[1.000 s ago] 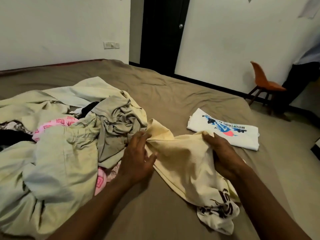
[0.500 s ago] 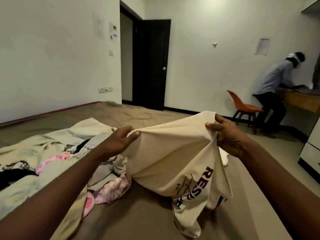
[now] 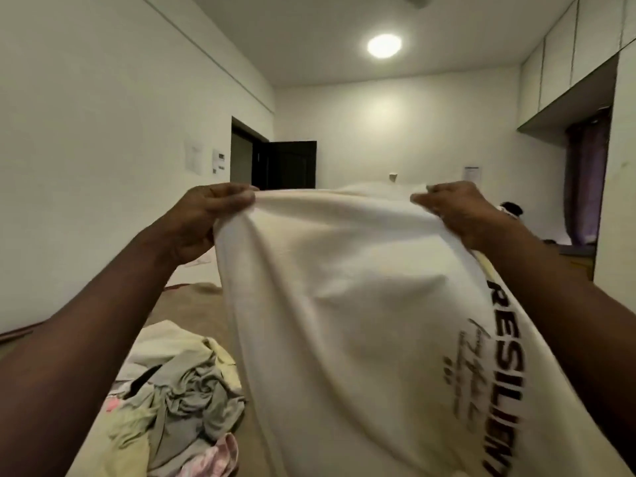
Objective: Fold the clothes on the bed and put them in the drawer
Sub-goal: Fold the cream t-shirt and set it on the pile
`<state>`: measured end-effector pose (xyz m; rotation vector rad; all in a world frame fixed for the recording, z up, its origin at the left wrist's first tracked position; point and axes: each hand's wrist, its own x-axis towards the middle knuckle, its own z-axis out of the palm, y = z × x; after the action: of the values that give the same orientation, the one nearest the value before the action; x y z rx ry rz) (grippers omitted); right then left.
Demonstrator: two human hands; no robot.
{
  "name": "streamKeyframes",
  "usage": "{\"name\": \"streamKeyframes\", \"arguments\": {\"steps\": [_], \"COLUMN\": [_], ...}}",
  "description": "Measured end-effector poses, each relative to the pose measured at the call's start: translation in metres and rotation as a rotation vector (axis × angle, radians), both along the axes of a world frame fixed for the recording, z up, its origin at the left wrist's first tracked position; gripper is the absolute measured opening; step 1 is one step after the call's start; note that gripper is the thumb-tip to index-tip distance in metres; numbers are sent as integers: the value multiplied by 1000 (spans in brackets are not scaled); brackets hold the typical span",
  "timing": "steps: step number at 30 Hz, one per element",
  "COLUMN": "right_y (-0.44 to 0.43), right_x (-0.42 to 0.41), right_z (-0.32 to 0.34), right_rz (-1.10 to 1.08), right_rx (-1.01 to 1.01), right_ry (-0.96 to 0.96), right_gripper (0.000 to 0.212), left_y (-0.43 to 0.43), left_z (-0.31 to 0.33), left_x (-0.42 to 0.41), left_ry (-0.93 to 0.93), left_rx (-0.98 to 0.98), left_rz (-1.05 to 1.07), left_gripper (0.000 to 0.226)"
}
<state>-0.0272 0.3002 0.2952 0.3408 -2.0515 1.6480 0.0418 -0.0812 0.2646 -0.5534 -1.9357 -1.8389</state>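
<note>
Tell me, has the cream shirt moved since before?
Yes, up. The cream shirt lay on the bed before; now the left hand and right hand hold it above.

One left hand [image 3: 203, 225], one right hand [image 3: 457, 215], one cream shirt [image 3: 344, 304], one clothes heap [image 3: 179, 401] (garments uncountable)

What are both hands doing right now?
Left hand: gripping the shirt at its top edge.
Right hand: gripping the shirt's top edge too.

The cream T-shirt [image 3: 361, 321] was soft matt cloth with dark printed lettering; the heap of clothes [image 3: 179, 401] was crumpled cloth on the matt brown bedsheet [image 3: 196, 304].
</note>
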Motion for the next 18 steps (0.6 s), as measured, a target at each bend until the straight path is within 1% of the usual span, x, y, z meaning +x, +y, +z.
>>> {"name": "streamKeyframes", "arguments": {"steps": [1,2,3,5,7,8,9,11,14,16,17,18], "right_y": [-4,-6,-8,-8,-9,-10,-10,-10,-13,-23,-29,-37], "right_x": [-1,-5,-8,-17,-30,-40,-50,-67,-85,-91,-90,-90], "right_z": [-3,-7,-14,-28,-48,-66,-83,-128,-197,-242,-262,-284], "right_rz": [-105,-172,-179,-84,67,123,173,250,231,117,31,-22], "right_rx": [184,280,289,139,-31,-74,-65,94,502,738,796,799], "right_ry": [17,12,-18,-164,-301,-350,-376,-445,-532,-486,-423,-370], "right_gripper": [31,35,37,36,38,37,35,33,31,21,18,19], "left_y": [-5,-12,-17,-25,-33,-36,-39,-44,-42,-38,-35,-31], "left_z": [1,0,-3,-12,-26,-39,-52,-87,-139,-176,-195,-216], "left_x": [-1,-5,-8,-13,-17,-21,-26,-41,-62,-74,-79,-82], "left_ry": [-57,-113,-165,-229,-250,-261,-255,-257,-306,-372,-409,-450], "left_rx": [-103,-205,-277,-351,-421,-456,-493,-599,-888,-1055,-1102,-1113], "left_rz": [48,93,123,180,239,271,313,426,611,677,724,783], "left_gripper": [40,43,42,36,28,25,22,16,12,14,15,17]}}
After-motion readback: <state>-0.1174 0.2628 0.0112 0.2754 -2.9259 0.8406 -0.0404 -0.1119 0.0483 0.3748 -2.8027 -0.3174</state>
